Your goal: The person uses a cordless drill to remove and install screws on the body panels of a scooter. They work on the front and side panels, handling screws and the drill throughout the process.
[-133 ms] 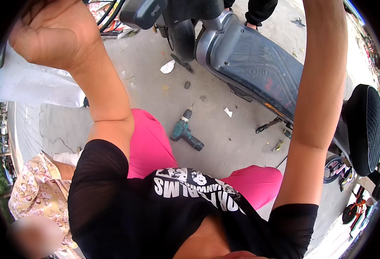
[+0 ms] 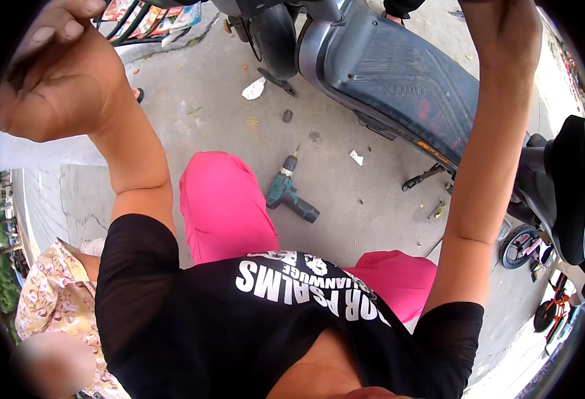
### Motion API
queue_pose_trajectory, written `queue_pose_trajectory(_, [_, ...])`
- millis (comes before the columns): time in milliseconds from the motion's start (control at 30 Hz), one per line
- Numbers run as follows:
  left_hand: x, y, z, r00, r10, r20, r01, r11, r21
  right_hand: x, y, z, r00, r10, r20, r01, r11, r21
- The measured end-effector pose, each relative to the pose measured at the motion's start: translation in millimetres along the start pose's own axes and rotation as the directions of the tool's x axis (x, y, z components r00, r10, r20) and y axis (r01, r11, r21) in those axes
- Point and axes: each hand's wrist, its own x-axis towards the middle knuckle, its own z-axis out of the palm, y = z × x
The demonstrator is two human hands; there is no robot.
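Note:
My left hand [image 2: 63, 83] is raised at the upper left, its palm in view. Its fingers bend loosely with gaps between them, and I see nothing held in it. At the upper right, my right hand [image 2: 508, 30] is cut off by the top edge, so its fingers are hidden. Between my arms stands a grey electric scooter [image 2: 399, 80] with a flat footboard, its front wheel [image 2: 276, 43] near the top. A teal and black cordless drill [image 2: 289, 193] lies on the ground by my knee, a bit in its chuck. Neither hand touches it.
A crumpled white scrap [image 2: 254, 88] and a smaller white scrap [image 2: 356, 157] lie on the concrete. The scooter's black seat [image 2: 572, 189] juts in at the right. Another person in a floral top [image 2: 56, 292] is at the lower left. A dark rack [image 2: 149, 30] stands at the upper left.
My left hand has shifted left and down, showing more of its bent fingers. My right arm has dropped slightly, bringing part of the hand into view. The drill appears slightly farther right and higher.

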Motion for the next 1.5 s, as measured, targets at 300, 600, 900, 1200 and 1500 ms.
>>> queue_pose_trajectory(300, [-267.5, -51.6, 61.3, 0.138, -0.977, 0.162, 0.97, 0.1, -0.221, -292.5, 193.2, 46.3, 0.042, 0.995, 0.085, -0.934, 0.07, -0.351])
queue_pose_trajectory(600, [-525.7, -12.2, 168.8, -0.325, -0.921, 0.214, 0.928, -0.267, 0.258, -404.8, 338.5, 174.1, -0.179, 0.851, -0.493, -0.979, -0.204, 0.004])
queue_pose_trajectory(900, [-485.1, 6.8, 197.0, -0.395, -0.899, 0.187, 0.885, -0.319, 0.338, -426.2, 352.2, 177.9, -0.14, 0.76, -0.635, -0.968, -0.241, -0.076])
queue_pose_trajectory(1200, [-486.7, 10.4, 176.9, -0.348, -0.929, 0.126, 0.936, -0.352, -0.005, -320.3, 376.7, 98.9, 0.572, 0.688, -0.447, -0.577, -0.05, -0.815])
queue_pose_trajectory(1500, [-471.9, 22.7, 129.2, -0.496, -0.847, 0.189, 0.714, -0.522, -0.466, -336.2, 399.8, 94.7, 0.523, 0.749, -0.407, -0.413, -0.195, -0.89])
